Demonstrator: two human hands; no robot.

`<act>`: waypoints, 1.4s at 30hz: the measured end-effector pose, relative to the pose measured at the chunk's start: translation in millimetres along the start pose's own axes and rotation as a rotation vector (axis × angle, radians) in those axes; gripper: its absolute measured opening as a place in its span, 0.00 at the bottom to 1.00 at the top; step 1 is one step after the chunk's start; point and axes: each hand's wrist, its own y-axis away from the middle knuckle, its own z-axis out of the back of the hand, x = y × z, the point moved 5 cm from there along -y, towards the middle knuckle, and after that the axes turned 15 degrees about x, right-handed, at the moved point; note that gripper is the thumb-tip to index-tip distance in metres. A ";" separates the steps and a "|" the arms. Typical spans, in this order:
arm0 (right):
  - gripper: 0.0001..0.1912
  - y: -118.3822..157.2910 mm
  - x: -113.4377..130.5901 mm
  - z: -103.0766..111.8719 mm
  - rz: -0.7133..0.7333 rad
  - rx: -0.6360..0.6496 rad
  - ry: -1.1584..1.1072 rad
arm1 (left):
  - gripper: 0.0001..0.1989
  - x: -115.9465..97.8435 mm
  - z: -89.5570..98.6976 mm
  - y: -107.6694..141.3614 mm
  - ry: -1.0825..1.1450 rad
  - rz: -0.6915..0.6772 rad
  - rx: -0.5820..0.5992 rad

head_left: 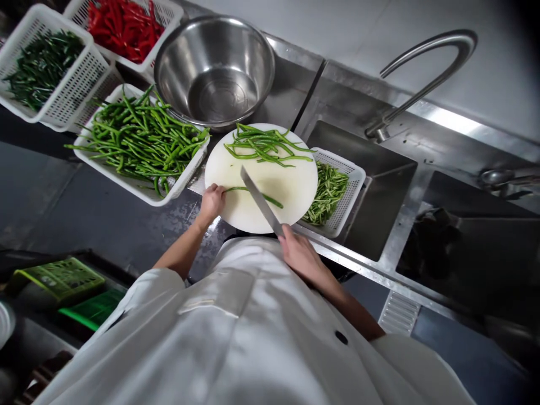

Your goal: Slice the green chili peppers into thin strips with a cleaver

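Observation:
A round white cutting board (270, 216) lies in front of me at the sink's edge. My left hand (214, 202) is closed on one end of a long green chili pepper (272, 200) at the board's left side. In my right hand (300, 252) is the handle of a kitchen knife (262, 202), whose blade crosses over that pepper and points away to the left. A pile of whole green chili peppers (265, 145) rests on the board's far part. To the right, sliced green peppers (324, 194) fill part of a white basket (356, 174).
A white basket (113, 172) heaped with whole green peppers stands left. Behind it are a large steel bowl (215, 67) and baskets of red peppers (124, 28) and dark green peppers (44, 67). A curved faucet (426, 84) rises over the sink (379, 208) at right.

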 end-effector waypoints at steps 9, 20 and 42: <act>0.18 -4.4 -0.3 5.2 -0.007 -0.089 -0.014 | 0.14 9.5 18.5 -41.3 -0.086 0.051 -0.108; 0.21 66.0 -78.1 4.4 -0.307 -0.035 -0.002 | 0.16 -112.9 -55.3 -38.7 -0.357 -0.639 -0.013; 0.16 57.9 -51.0 46.3 -0.303 0.236 0.425 | 0.17 -93.9 -78.8 -22.0 -0.253 -0.573 -0.108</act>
